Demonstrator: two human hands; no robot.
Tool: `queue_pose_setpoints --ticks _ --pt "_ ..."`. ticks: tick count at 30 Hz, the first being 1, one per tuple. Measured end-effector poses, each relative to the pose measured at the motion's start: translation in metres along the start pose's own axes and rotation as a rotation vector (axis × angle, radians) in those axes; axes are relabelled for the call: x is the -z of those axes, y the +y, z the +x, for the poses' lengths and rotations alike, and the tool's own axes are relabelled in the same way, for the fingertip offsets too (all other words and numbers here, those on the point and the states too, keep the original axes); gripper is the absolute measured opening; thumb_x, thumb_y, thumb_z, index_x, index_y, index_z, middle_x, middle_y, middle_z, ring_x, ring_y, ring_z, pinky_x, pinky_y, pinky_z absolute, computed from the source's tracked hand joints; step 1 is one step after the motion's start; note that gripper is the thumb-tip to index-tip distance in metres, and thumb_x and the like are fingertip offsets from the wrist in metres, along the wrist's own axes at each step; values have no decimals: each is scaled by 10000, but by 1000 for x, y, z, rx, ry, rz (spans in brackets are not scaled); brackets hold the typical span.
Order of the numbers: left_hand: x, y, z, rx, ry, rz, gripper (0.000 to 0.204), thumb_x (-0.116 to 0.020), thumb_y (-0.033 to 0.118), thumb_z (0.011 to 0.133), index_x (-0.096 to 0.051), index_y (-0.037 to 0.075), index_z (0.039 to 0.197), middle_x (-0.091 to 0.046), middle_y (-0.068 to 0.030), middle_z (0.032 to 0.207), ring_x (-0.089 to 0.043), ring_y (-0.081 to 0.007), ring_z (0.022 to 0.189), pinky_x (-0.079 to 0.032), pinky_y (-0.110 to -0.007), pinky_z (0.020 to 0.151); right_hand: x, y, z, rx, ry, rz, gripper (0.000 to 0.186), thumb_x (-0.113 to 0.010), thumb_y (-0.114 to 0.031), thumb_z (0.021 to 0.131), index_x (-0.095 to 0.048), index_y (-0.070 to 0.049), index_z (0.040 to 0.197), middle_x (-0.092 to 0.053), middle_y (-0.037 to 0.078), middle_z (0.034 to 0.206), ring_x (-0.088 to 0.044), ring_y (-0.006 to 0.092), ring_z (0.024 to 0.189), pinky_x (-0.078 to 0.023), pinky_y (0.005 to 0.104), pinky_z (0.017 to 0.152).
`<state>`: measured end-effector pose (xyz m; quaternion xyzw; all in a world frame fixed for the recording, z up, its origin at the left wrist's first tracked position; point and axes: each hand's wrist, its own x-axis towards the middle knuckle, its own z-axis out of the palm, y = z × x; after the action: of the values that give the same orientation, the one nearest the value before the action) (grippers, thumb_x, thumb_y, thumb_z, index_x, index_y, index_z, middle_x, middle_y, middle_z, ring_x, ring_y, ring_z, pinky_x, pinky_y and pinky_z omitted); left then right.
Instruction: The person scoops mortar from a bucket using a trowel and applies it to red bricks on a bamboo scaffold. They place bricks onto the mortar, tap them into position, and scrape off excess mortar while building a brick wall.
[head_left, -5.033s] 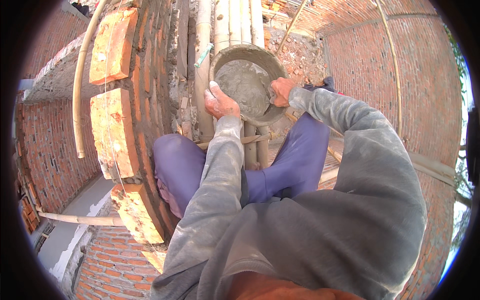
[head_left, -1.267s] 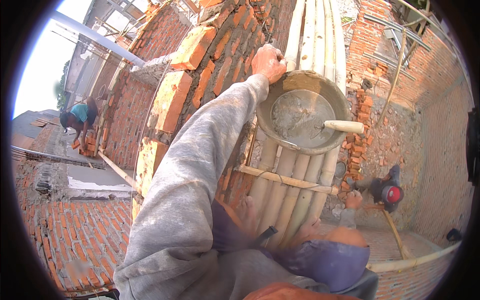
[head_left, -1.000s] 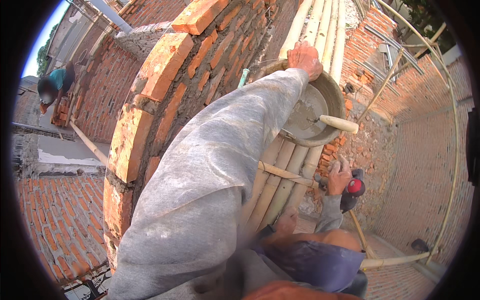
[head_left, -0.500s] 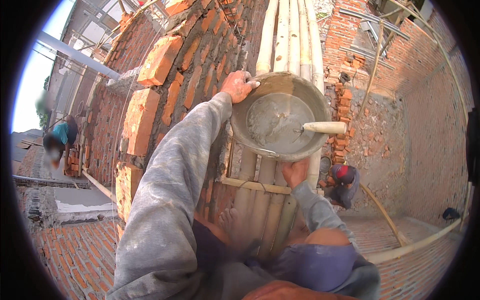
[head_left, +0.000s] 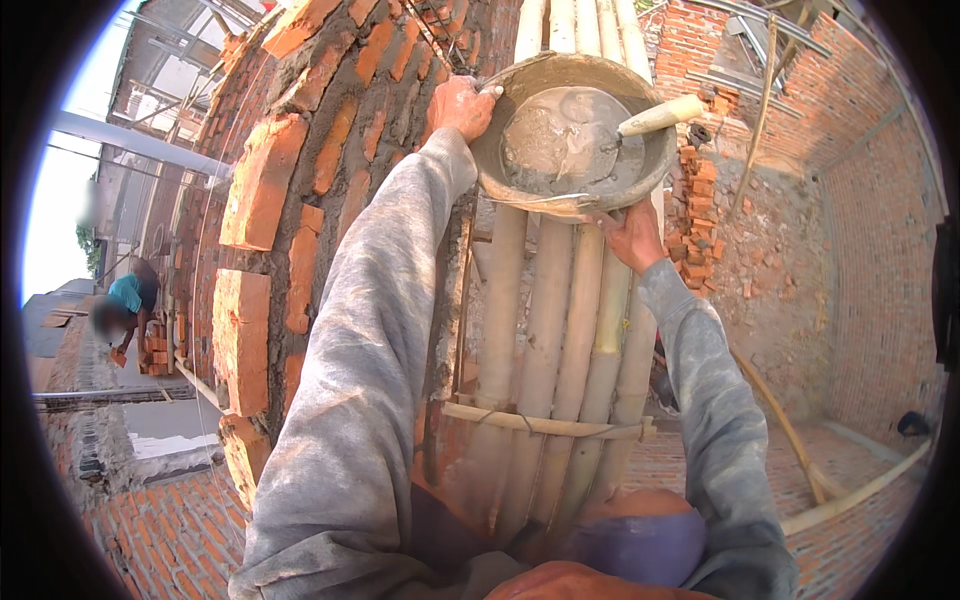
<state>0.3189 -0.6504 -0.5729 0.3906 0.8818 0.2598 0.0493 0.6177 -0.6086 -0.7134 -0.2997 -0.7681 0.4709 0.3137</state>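
A round bucket (head_left: 500,185) with wet grey mortar (head_left: 560,135) in it is held out ahead of me over the bamboo poles. My left hand (head_left: 462,108) grips its left rim, thumb on the edge and fingers over the outside. At the near right, my right hand (head_left: 635,238) is closed on the bucket's lower side, its fingertips partly hidden under the rim. A trowel stands in the mortar, its pale wooden handle (head_left: 660,115) leaning on the right rim. Its blade is sunk out of sight.
On the left runs a brick wall with loose bricks (head_left: 242,340) along its top. Bamboo poles (head_left: 550,320), tied to a crosspiece (head_left: 545,420), form a walkway high above the ground. A brick stack (head_left: 693,215) stands below right. A person in teal (head_left: 130,292) bends at far left.
The bucket has moved away from me, and both my arms stretch further out. My right hand has gone forward along with it. The person below right is now mostly hidden behind my arm.
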Motion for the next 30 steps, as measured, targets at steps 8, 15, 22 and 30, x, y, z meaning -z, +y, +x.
queue_pose_setpoints --ticks 8,15,22,30 --pt "-6 12 7 -116 136 217 468 -705 391 889 -732 55 1214 -708 -172 1203 -654 -362 1163 -509 -467 993 45 -17 -23 -149 -57 -324 594 -805 -159 846 -572 72 1341 -621 282 1291 -609 429 1199 -489 475 1008" --pt "-15 19 -28 -414 511 177 451 -747 320 839 -709 56 1203 -580 -131 1223 -518 -343 1240 -484 -500 987 80 -4 -215 -399 75 -218 424 -752 -151 897 -663 97 1230 -732 255 1072 -730 349 996 -562 414 876" --pt "-4 37 -65 -454 412 229 338 -742 306 849 -789 114 1123 -655 -93 1234 -534 -309 1283 -432 -443 1097 97 35 -365 -634 133 -268 367 -730 -143 920 -694 119 1174 -761 223 1030 -737 244 923 -570 357 834" --pt "66 84 -78 -677 677 -47 256 -775 233 813 -706 0 732 -717 -165 1015 -639 -363 1041 -500 -452 922 86 68 -423 -705 122 -322 320 -749 -177 881 -736 58 1098 -749 241 931 -747 369 895 -562 417 795"
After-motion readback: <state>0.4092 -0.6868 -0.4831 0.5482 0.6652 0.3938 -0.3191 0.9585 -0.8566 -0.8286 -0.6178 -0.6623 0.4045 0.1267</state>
